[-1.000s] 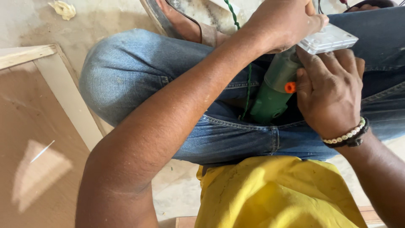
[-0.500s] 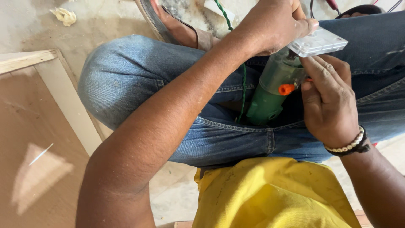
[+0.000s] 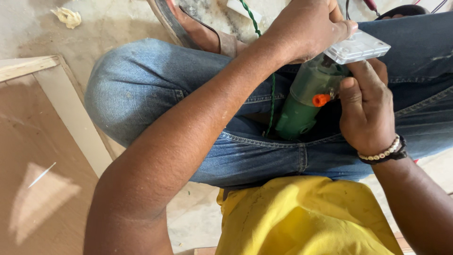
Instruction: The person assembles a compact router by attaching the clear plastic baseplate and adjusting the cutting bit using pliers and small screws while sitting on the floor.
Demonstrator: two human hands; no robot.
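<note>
I sit with my legs crossed in blue jeans. A green power tool [image 3: 304, 101] with an orange button [image 3: 321, 99] rests in my lap. My right hand [image 3: 368, 113] wraps around the tool's body, its thumb close to the orange button. My left hand [image 3: 306, 28] is closed over the tool's top end and touches a white rectangular plate [image 3: 357, 47] lying across it. A green twisted cord [image 3: 271, 89] runs from the tool up past my left wrist.
A brown wooden board with a pale frame [image 3: 56, 141] lies on the floor to my left. A sandalled foot [image 3: 188, 23] rests on the dusty stone floor at the top. Red and dark cables [image 3: 373, 5] lie at the upper right.
My view has shifted a little. The white plate and both hands sit slightly higher and to the right; my right thumb has slid closer to the orange button.
</note>
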